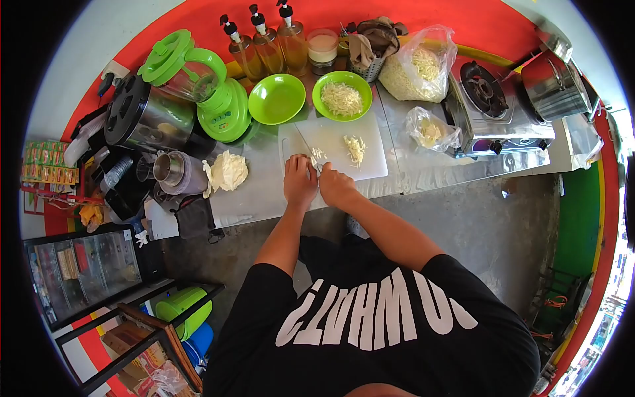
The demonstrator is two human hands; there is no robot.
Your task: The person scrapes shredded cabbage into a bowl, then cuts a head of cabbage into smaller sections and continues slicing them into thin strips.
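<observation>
My right hand (pixel 338 187) is closed round a knife (pixel 312 152), its blade slanting up and left over the white cutting board (pixel 372 142). Close beside it, my left hand (pixel 301 173) rests at the board's front edge with its fingers curled; what they press on is too small to make out. A few pale shreds (pixel 319 153) lie just beyond the blade, and a larger pile of pale strips (pixel 355 151) sits to the right. Behind the board are a green bowl of shreds (pixel 342 98) and an empty green bowl (pixel 277 99).
A crumpled cream-coloured wrapper (pixel 229 172), a metal cup (pixel 169 170) and a green blender (pixel 224 110) stand left. Pump bottles (pixel 268 47) line the back. Right are a large bag of shreds (pixel 417 69), a smaller bag (pixel 431 131) and a gas stove (pixel 506 126).
</observation>
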